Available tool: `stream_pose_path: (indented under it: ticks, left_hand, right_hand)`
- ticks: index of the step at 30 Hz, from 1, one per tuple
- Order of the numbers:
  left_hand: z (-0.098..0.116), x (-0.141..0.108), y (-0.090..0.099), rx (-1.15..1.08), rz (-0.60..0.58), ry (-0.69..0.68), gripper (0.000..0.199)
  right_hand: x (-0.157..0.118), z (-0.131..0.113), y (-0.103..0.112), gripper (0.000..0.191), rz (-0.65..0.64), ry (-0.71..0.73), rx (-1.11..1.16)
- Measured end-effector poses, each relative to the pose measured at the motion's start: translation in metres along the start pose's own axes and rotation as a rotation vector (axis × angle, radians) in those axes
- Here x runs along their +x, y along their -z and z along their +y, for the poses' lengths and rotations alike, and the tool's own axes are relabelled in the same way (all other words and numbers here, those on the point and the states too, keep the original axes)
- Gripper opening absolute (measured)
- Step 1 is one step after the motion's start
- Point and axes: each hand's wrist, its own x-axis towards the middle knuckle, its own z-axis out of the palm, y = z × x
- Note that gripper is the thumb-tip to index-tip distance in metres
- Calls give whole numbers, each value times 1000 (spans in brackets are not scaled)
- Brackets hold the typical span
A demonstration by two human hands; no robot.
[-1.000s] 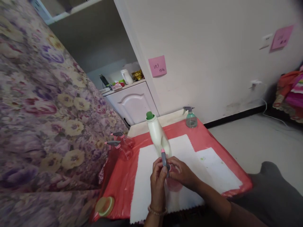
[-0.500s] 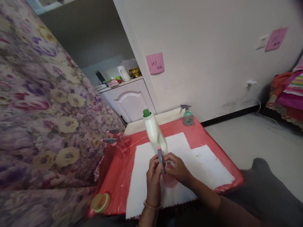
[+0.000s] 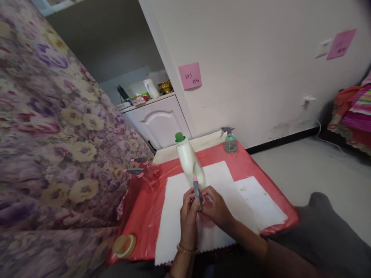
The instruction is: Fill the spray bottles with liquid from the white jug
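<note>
My left hand [image 3: 189,210] is closed on the grey spray head [image 3: 196,190] with a pink nozzle. Its bottle, a clear pink one [image 3: 206,220], stands below on the white cloth [image 3: 171,216]. My right hand [image 3: 216,206] grips the pink collar at the bottle's neck, its fingers pressed together. Just behind my hands is a large pale-green jug [image 3: 189,160], open at the top, with something green [image 3: 179,137] in its mouth.
Two pink spray bottles [image 3: 149,181] stand at the table's left, and a green spray bottle [image 3: 231,143] at the back right. A round lid [image 3: 124,246] lies at the front left of the red tabletop [image 3: 145,231]. A floral curtain [image 3: 72,154] hangs on the left.
The view has shifted very slightly. Both hands hold the same places on the spray bottle.
</note>
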Motion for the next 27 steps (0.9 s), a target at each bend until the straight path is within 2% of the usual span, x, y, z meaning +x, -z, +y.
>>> stream_pose_path:
  ticks: [5,7,10,12,16,18,20,24,25,27]
  left_hand:
    - [-2,-1,-1,-33,9,17,28]
    - [-3,-2,-2,-40,8,21,28]
    - [-3,-3,-3,-42,2,21,27]
    - [-3,-3,-3,-42,5,17,26]
    - [-4,-3,-4,-28,18,5,25]
    - [-4,-3,-4,-29,21,4,24]
    - [-5,-3,-4,-21,24,3,24]
    - [-3,-3,-3,16,26,-9,24]
    - [-2,-3,-3,18,27,-7,25]
    - [-2,-3,-3,13,34,6,26]
  right_hand:
    - [2,-7,6,25,-220,3,71]
    - [2,-6,6,23,-185,-16,103]
    - [-1,-3,0,28,-29,-47,90]
    - [-1,-3,-1,30,-3,-57,72]
    - [4,-8,12,26,-225,-40,114]
    - [6,-8,17,22,-296,-45,139]
    - [5,-6,16,18,-251,-69,116]
    - [-1,-3,4,23,-7,-69,25]
    - [-2,-4,2,26,-2,-64,17]
    - [-1,-7,3,29,-98,-45,24]
